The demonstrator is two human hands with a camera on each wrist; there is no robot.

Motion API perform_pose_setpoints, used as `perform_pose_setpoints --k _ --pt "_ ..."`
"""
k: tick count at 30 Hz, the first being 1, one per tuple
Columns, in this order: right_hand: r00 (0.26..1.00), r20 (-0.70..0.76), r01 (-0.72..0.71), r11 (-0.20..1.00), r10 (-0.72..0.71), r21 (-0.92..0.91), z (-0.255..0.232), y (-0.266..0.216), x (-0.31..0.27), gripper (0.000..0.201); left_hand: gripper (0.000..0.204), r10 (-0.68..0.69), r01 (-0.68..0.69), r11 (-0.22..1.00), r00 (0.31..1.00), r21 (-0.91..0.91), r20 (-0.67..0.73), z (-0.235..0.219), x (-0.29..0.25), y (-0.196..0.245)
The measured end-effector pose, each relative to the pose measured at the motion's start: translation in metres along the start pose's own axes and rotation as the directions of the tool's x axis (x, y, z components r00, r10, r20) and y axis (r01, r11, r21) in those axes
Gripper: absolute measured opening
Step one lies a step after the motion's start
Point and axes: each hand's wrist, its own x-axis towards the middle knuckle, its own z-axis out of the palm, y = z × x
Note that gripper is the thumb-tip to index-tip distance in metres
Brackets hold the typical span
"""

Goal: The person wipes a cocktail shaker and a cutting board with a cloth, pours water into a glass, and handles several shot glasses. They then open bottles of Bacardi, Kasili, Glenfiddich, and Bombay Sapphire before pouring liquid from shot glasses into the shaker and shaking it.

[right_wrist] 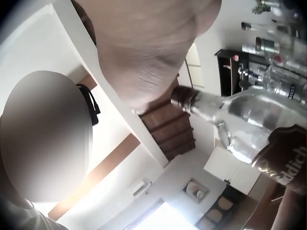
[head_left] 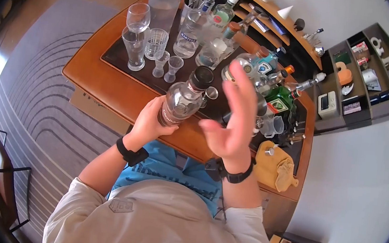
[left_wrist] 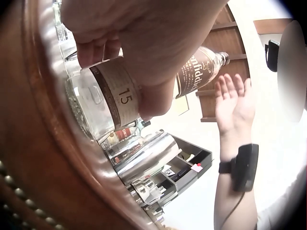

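A clear bottle (head_left: 181, 101) with a dark cap and a brown label is gripped round its lower body by my left hand (head_left: 150, 120), at the table's front edge. In the left wrist view the bottle (left_wrist: 112, 93) shows a "15" on its label, and my left hand (left_wrist: 148, 43) wraps round it. My right hand (head_left: 236, 121) is raised to the right of the bottle, apart from it, with fingers extended. The bottle's capped neck (right_wrist: 192, 99) lies close by my right hand (right_wrist: 148, 57) in the right wrist view.
Behind the bottle, glasses (head_left: 135, 47) and a large jar (head_left: 165, 3) stand at the left of the table (head_left: 111, 95). Several bottles (head_left: 281, 100) crowd the right side. A tan cloth (head_left: 284, 172) lies on a board (head_left: 266, 163) at the right edge.
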Motion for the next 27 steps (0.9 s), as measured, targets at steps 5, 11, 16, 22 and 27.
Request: perform_pose_setpoints --k 5,11,16,22,27 --pt "0.781 -0.285 -0.413 0.801 0.556 0.432 0.022 0.006 -0.101 0.029 0.07 -0.008 0.008 0.998 1.0 -0.059 0.01 -0.004 0.0 0.004" --pt "0.787 0.015 -0.617 0.787 0.617 -0.027 0.055 0.006 -0.144 0.041 0.066 -0.047 0.042 0.989 0.998 -0.143 -0.033 -0.018 0.0 0.003" --pt "0.754 0.129 -0.629 0.764 0.645 -0.145 0.088 0.015 -0.146 0.055 0.073 -0.111 0.103 0.99 0.991 -0.101 -0.074 -0.042 -0.002 -0.013" --pt "0.735 0.136 -0.649 0.748 0.664 -0.143 0.109 0.03 -0.146 0.061 0.071 -0.064 0.051 0.995 0.987 -0.089 -0.15 -0.057 -0.004 -0.028" --pt "0.716 0.139 -0.667 0.73 0.684 -0.151 0.121 0.038 -0.145 0.065 0.069 -0.051 0.038 0.996 0.984 -0.082 -0.171 -0.055 -0.006 -0.04"
